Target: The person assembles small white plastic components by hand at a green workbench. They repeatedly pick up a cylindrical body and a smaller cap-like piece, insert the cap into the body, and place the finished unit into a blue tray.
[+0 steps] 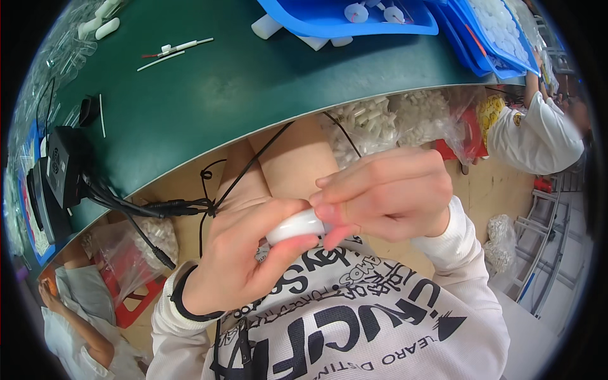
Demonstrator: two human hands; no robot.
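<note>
Close in front of my body, above my lap, a smooth white rounded piece (295,228) lies between my hands. My left hand (244,250) is closed around it, with thumb and fingers on either side. At the right end of that piece, my right hand (396,196) pinches with thumb and fingertips. Whether the right fingers hold a smaller part there is hidden. A dark band circles my left wrist.
Beyond my hands is a green table (247,82) with a thin white stick piece (183,47) on it. Blue trays (354,28) stand at the far side. Black cables (171,206) hang off the left edge. Bags of white parts (405,120) sit below; people work at both sides.
</note>
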